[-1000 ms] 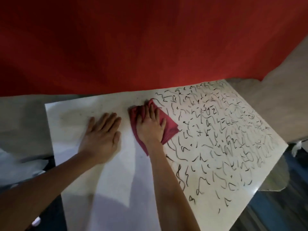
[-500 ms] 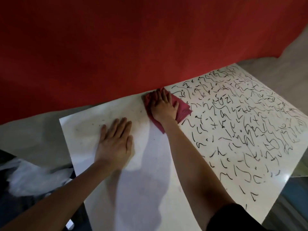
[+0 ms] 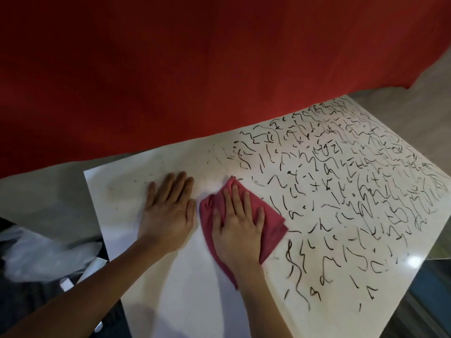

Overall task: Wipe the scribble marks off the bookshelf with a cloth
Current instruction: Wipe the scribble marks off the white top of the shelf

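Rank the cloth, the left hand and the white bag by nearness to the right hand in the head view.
1. Cloth: under the right hand.
2. Left hand: just beside it, to its left.
3. White bag: far left, near the frame edge.

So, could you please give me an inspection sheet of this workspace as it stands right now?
Surface: white bookshelf panel; left part nearly clean with faint traces, right part covered in black scribble marks.
Job's things: red cloth spread flat at the edge of the marked area.
Clutter: crumpled white plastic off the panel's left edge, low in the view.
Grippers: left hand flat on the bare panel, fingers straight; right hand flat on the cloth, pressing it.
Cables: nothing seen.
Surroundings: red backdrop behind the panel; grey surface to its left.
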